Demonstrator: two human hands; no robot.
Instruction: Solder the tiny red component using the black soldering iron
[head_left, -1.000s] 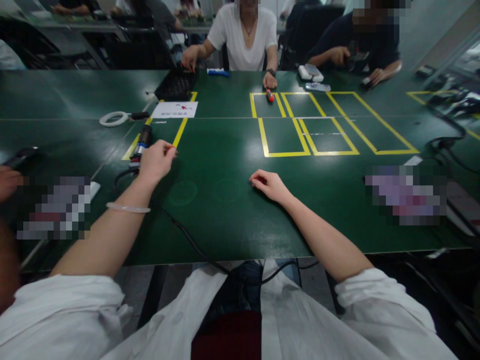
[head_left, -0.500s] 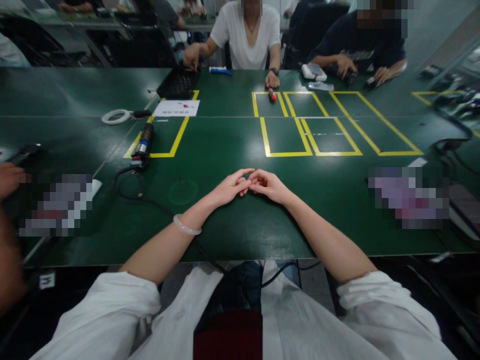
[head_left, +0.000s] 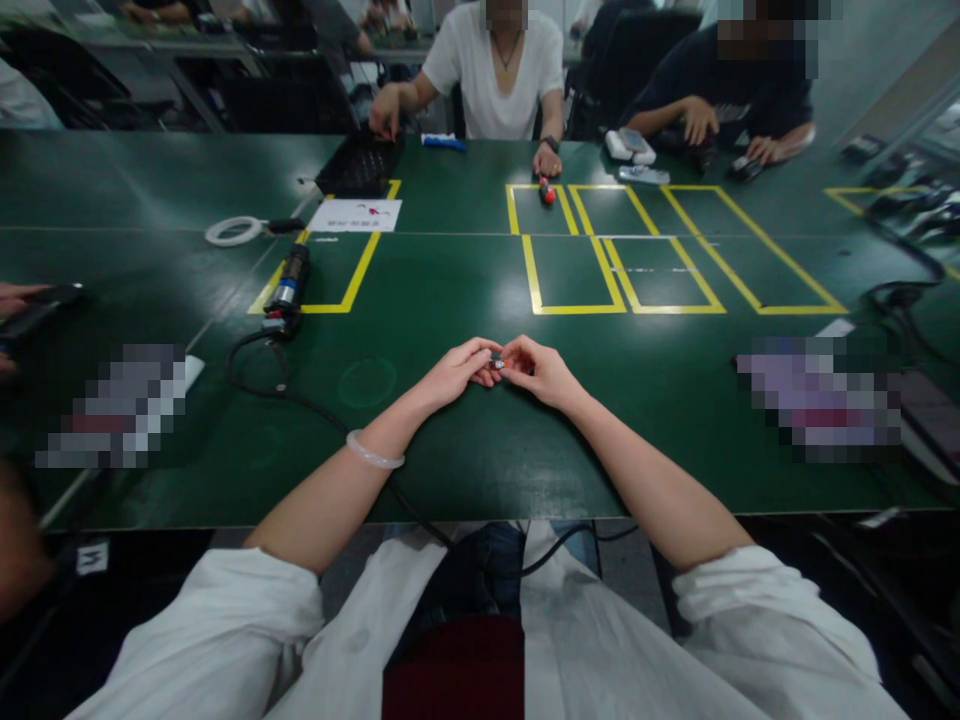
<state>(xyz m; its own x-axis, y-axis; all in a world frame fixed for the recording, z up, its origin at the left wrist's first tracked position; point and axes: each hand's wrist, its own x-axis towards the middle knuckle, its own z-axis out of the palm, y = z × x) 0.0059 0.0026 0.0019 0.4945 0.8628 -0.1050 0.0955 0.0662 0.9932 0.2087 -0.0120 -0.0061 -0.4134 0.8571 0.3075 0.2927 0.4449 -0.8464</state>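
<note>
My left hand [head_left: 457, 370] and my right hand [head_left: 538, 369] meet fingertip to fingertip over the green table [head_left: 450, 450], just in front of me. Between the fingertips of both hands sits a tiny dark and light part [head_left: 496, 364], too small to name. Both hands pinch it, fingers curled. A pale bangle [head_left: 373, 452] rings my left wrist. A cylindrical electric screwdriver [head_left: 289, 285] with a black cable lies to the left, apart from both hands.
Yellow tape boxes [head_left: 574, 275] mark the table ahead. A white sheet [head_left: 355, 215], a white ring [head_left: 231, 232] and a black keyboard [head_left: 358, 165] lie far left. Two people sit across; one hand holds a red-tipped tool [head_left: 546, 190]. Another person's hand [head_left: 19, 300] is at left.
My left hand left the screwdriver area and swung right to meet my right hand. Its fingers have now curled into a pinch on the small part.
</note>
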